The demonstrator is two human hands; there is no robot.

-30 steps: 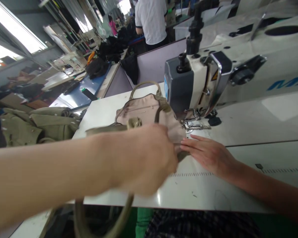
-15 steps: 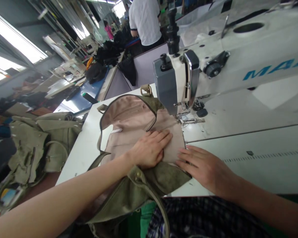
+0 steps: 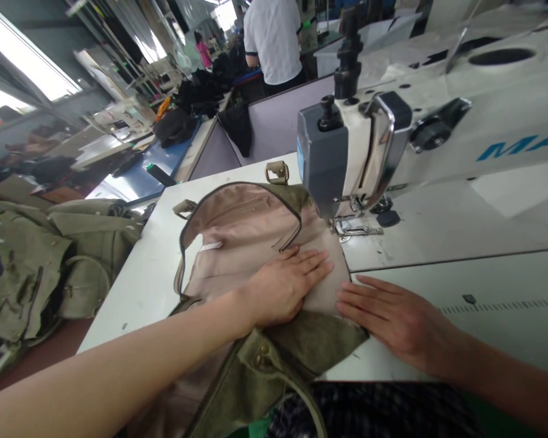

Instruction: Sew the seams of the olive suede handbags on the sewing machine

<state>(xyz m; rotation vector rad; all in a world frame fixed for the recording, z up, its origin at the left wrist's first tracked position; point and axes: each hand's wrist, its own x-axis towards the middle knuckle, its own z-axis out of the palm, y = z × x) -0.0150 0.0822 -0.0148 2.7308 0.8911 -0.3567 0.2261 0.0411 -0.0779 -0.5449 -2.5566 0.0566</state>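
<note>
An olive-green handbag, its pinkish-beige lining turned to the outside, lies spread on the white sewing table. My left hand rests flat on the lining with its fingers stretched out. At the lining's right edge, my right hand lies with straight fingers, the fingertips touching the fabric. The far end of that edge reaches the presser foot of the sewing machine; whether the needle is in the fabric cannot be made out. A curved zipper borders the bag's opening, and a handle hangs over the front.
More olive bags are piled to the left of the table. Behind stand a lilac partition, a blue work surface with a thread cone, and a person in a white shirt.
The camera view has shifted, so the machine sits further right and looks larger. Both hands stay on the lining in nearly the same places, with the fabric still beside the presser foot.
</note>
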